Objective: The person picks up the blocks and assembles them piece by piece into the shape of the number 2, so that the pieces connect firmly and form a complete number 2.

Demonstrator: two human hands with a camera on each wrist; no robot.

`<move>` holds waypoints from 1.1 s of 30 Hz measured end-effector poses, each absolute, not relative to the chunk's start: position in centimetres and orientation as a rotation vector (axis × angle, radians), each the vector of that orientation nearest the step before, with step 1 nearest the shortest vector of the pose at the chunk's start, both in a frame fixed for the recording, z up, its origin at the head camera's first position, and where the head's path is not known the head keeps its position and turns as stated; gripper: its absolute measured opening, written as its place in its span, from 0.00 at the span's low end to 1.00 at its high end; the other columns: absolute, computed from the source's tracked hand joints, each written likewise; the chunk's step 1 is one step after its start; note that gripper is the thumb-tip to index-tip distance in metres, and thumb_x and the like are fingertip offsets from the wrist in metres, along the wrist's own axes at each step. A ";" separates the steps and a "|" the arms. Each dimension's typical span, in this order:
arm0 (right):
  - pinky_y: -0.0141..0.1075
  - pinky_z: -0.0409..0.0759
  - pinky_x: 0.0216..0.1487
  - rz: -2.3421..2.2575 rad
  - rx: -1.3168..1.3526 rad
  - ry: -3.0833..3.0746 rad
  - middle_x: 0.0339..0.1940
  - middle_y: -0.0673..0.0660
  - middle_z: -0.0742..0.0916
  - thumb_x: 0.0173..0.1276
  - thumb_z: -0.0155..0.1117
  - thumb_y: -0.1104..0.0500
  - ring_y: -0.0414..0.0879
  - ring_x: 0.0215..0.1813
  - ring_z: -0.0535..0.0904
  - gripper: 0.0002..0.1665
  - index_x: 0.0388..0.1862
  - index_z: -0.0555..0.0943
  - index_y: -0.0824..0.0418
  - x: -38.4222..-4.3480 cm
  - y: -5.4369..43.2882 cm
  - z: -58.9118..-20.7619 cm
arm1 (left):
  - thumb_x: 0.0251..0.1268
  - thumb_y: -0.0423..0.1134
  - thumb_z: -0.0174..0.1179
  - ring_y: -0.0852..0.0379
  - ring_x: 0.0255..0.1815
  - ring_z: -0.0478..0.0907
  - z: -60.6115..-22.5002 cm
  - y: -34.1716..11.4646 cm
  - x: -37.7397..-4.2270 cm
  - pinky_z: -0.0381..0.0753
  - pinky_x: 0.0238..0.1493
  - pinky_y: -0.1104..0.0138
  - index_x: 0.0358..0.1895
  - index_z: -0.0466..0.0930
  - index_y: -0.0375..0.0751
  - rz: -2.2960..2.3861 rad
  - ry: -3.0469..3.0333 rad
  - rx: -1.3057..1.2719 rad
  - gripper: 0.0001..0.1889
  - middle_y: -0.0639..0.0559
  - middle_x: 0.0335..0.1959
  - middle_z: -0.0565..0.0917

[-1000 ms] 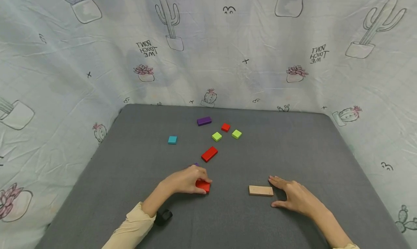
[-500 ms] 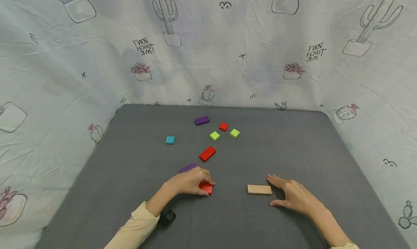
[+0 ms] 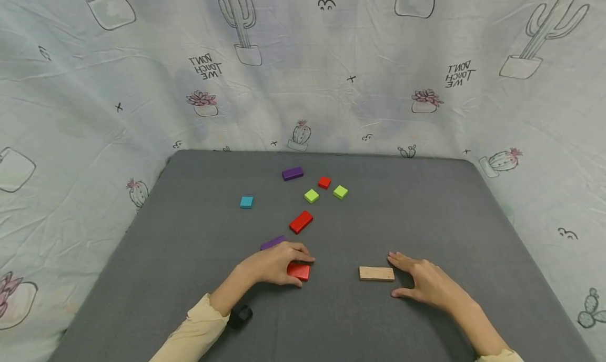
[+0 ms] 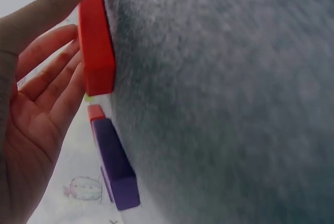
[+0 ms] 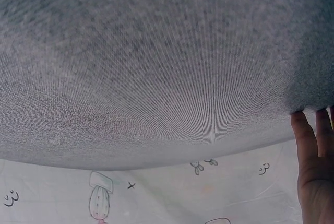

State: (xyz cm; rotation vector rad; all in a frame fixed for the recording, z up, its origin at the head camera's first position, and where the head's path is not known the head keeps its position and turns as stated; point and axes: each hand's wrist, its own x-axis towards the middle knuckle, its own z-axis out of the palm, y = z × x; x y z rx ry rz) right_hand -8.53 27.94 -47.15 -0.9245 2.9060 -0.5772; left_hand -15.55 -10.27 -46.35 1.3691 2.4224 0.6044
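My left hand (image 3: 274,264) is around a red block (image 3: 299,271) lying on the grey table. Its thumb and fingers are spread apart, and the block shows between them. In the left wrist view the same red block (image 4: 95,36) has the thumb near its far end and fairly straight fingers behind it. Just beyond that hand lies a purple block (image 3: 273,242), partly hidden by it. My right hand (image 3: 428,283) rests with fingers spread at the right end of a plain wooden block (image 3: 376,273), apart from it. Only some of its fingers (image 5: 305,135) show in the right wrist view.
Farther back on the table (image 3: 426,209) lie a long red block (image 3: 301,222), a blue block (image 3: 246,202), two green blocks (image 3: 311,195), a small red block (image 3: 324,182) and another purple block (image 3: 292,173). A cactus-print cloth (image 3: 350,109) hangs behind.
My left hand has shifted slightly right with the red block, uncovering more of the purple block, then loosened its fingers from the red one. My right hand has stayed by the wooden block.
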 end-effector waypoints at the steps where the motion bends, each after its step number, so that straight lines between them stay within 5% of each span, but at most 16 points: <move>1: 0.48 0.80 0.45 -0.577 -0.931 2.908 0.58 0.70 0.79 0.49 0.76 0.45 0.62 0.54 0.79 0.45 0.60 0.76 0.72 -8.6 27.9 -47.1 | 0.54 0.47 0.71 0.61 0.53 0.75 -46.3 -10.4 -15.5 0.74 0.53 0.71 0.57 0.81 0.44 0.604 2.435 1.359 0.26 0.55 0.52 0.78; 11: 0.50 0.78 0.49 -0.719 -0.892 2.932 0.56 0.65 0.82 0.46 0.75 0.38 0.59 0.54 0.80 0.49 0.60 0.77 0.69 -8.8 26.5 -46.7 | 0.54 0.42 0.71 0.66 0.38 0.75 -46.5 -10.9 -15.5 0.74 0.41 0.77 0.47 0.86 0.40 0.618 2.469 1.376 0.17 0.56 0.40 0.81; 15: 0.49 0.78 0.49 -0.761 -0.969 2.921 0.54 0.60 0.83 0.52 0.75 0.44 0.56 0.53 0.80 0.40 0.58 0.78 0.66 -9.1 25.3 -46.8 | 0.53 0.41 0.73 0.67 0.35 0.73 -46.7 -11.0 -15.4 0.73 0.37 0.78 0.47 0.86 0.40 0.642 2.472 1.364 0.17 0.56 0.37 0.80; 22: 0.33 0.79 0.35 -0.662 -1.120 2.879 0.37 0.50 0.81 0.56 0.74 0.59 0.39 0.36 0.78 0.14 0.41 0.83 0.61 -9.7 24.4 -47.3 | 0.52 0.42 0.73 0.68 0.34 0.72 -46.9 -10.9 -15.4 0.71 0.35 0.77 0.47 0.86 0.40 0.661 2.452 1.331 0.19 0.56 0.35 0.79; 33: 0.24 0.70 0.24 -0.835 -1.231 2.858 0.29 0.46 0.78 0.53 0.75 0.64 0.31 0.27 0.69 0.11 0.36 0.85 0.61 -10.5 24.0 -46.7 | 0.51 0.42 0.73 0.69 0.34 0.72 -47.0 -10.9 -15.6 0.72 0.36 0.78 0.46 0.86 0.40 0.666 2.448 1.337 0.19 0.56 0.35 0.79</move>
